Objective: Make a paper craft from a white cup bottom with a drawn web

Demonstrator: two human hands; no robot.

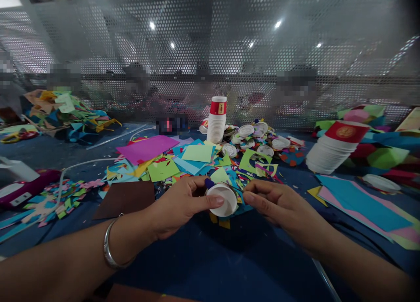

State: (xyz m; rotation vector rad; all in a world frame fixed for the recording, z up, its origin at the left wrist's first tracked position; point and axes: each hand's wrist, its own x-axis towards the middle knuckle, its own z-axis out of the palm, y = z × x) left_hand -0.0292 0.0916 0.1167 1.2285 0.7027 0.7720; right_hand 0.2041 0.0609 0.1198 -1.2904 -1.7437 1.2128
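My left hand (182, 203) is closed around a small white paper cup (225, 200) lying on its side, thumb pressed on its rim. A silver bangle sits on that wrist. My right hand (277, 203) is closed in a pinch just right of the cup, fingertips near its rim; what it pinches is too small to make out. A bit of purple paper shows at the cup's top left. Both hands hover over a dark blue table (216, 258), in front of a heap of coloured paper scraps (183, 162).
An upright stack of white cups with a red band (217, 119) stands behind the scraps. A second stack (334, 148) lies tilted at right. Several cup bottoms (252, 138) lie nearby. A brown sheet (126, 198), blue and pink sheets (361, 208), and a perforated metal screen (210, 53) behind.
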